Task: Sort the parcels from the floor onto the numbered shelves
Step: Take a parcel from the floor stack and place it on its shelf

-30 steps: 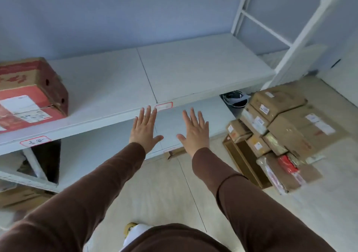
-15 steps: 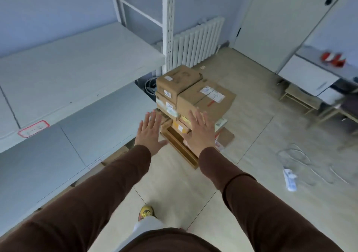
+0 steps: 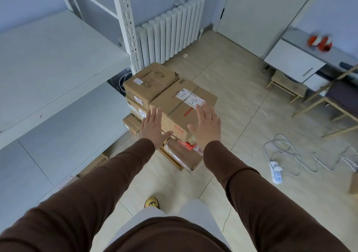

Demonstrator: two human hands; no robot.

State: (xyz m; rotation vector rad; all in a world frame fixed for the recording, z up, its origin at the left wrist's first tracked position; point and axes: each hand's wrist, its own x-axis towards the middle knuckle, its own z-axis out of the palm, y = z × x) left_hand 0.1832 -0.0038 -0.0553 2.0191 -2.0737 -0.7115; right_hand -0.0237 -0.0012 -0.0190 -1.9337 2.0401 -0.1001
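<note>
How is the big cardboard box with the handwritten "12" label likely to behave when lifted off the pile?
The box marked 12 looks rigid: taped, square-edged cardboard, so it probably keeps its shape. Its width likely calls for both the left hand and right hand. Weight cannot be told. It sits atop uneven smaller parcels, so those may shift once it is lifted.

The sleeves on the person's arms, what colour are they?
Dark brown, plain with no pattern; the sleeves show clearly in the head view.
</note>
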